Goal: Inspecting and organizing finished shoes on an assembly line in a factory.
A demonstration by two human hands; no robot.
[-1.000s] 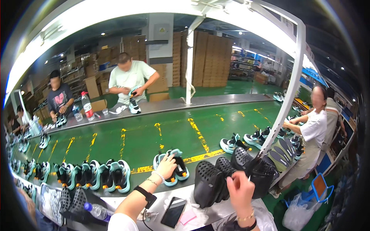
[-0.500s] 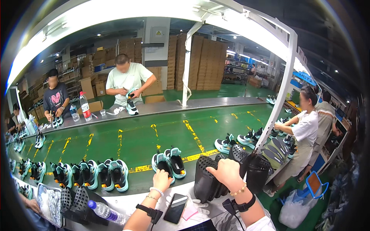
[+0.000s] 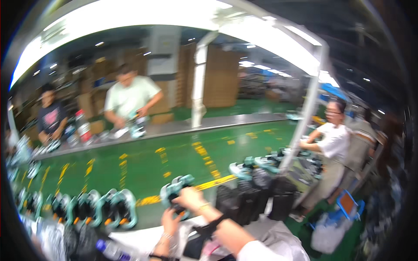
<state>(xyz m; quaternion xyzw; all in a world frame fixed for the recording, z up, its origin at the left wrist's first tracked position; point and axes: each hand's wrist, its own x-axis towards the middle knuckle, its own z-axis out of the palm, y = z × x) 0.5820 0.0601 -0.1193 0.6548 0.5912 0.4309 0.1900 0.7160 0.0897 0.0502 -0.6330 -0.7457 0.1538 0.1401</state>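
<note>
A pair of teal-and-black sneakers stands at the near edge of the green conveyor belt, straight in front of me. My right hand reaches across my body onto the pair, its fingers against the dark upper. Just below, at the near end of the same pair, is my left hand, its fingertips at the shoe. Motion smears both hands, so the fingers' exact hold does not show. My right forearm passes over a dark phone on the white worktop.
More sneakers line the belt's near edge to the left. Black perforated forms stand at right, beside a white post. A purple-capped bottle lies at lower left. Co-workers handle shoes across the belt and at right.
My right hand has left the black perforated forms and moved left onto the sneakers. My left hand has come down slightly toward their near end. The whole view has shifted and blurred.
</note>
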